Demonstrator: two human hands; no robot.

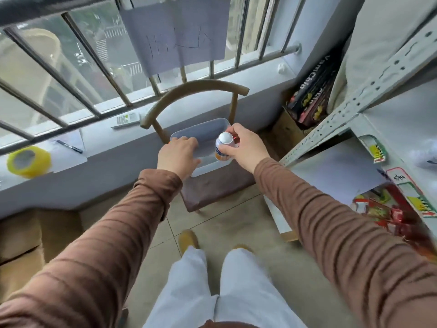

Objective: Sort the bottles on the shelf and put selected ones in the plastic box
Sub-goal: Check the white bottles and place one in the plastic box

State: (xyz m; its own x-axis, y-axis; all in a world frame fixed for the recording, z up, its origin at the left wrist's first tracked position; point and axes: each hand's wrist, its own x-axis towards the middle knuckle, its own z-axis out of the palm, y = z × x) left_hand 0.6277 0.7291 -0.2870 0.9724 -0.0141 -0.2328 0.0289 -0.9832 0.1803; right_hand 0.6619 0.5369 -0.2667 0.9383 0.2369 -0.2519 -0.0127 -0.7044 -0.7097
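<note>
Shelf (340, 119): I see it at my right, grey metal, with paper and colourful packets on its boards.
Chair (196, 91): it stands before the window sill; the box sits on its seat.
Box (203, 129): clear plastic, open at the top.
Right hand (246, 147): my fingers curl around the bottle from the right side and grip it.
Left hand (177, 155): it rests on the left rim of the box, fingers bent over the edge.
Bottle (223, 147): white cap up, orange at the base, upright over the right part of the box.

A chair (212, 188) bears the plastic box (201, 129).
</note>
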